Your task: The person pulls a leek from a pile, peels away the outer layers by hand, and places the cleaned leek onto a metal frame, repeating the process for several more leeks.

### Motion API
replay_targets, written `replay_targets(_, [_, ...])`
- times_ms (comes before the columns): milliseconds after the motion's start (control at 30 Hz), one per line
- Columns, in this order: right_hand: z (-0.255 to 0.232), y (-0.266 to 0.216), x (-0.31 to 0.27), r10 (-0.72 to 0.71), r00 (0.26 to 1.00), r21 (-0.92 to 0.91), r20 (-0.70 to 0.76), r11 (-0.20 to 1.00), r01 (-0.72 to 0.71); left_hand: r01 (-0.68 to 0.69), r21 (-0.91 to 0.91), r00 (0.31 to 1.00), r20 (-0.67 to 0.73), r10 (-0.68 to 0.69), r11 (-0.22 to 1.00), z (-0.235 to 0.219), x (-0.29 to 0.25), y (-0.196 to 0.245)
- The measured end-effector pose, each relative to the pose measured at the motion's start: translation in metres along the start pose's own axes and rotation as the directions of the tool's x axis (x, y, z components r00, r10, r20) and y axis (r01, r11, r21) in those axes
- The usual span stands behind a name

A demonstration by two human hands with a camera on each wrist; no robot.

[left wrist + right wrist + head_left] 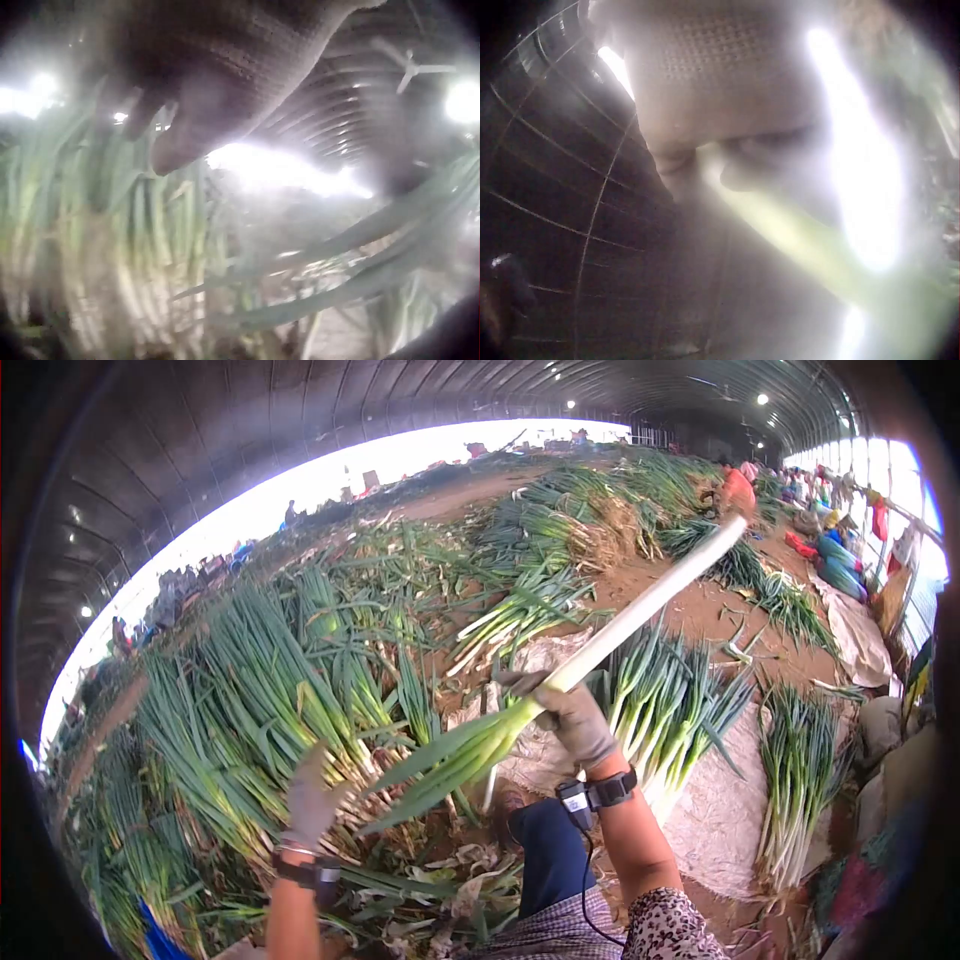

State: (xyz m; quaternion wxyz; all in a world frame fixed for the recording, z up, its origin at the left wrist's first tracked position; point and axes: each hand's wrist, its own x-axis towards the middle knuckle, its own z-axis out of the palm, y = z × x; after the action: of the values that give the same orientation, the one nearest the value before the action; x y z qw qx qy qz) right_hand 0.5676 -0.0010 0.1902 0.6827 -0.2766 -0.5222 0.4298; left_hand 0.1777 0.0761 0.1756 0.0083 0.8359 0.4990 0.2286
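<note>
My gloved right hand [580, 724] grips a long green onion [645, 605] where the white shaft meets the green. Its white end points up and to the right, and its leaves slope down to the left. In the right wrist view the green onion [795, 240] runs out from under the curled fingers. My left hand [315, 798], also gloved, is held over the near edge of a big heap of green onions [245, 690], holding nothing. The left wrist view shows its fingers [176, 146] loosely extended in front of upright stalks.
Sorted green onions [660, 710] lie on a pale cloth sheet [715, 810] to the right, with another bundle [800, 790] beyond. Several more heaps stretch back under the arched roof. A person in orange [737, 495] is far back. Loose leaf scraps [450, 870] litter the ground near my leg.
</note>
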Motion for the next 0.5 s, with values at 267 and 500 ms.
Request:
replay_targets(267, [0.038,0.029,0.008,0.263,0.885,-0.200,0.383,0.960,-0.198,0.206,-0.770,0.797,0.490,0.353,0.604,0.036,0.034,0.120])
replay_targets(500, [0.066,0.124,-0.073,0.405,0.753,-0.615,0.519,0.788,0.001,0.112,-0.894,0.993,0.120,-0.009,0.435,0.052,-0.019,0.067])
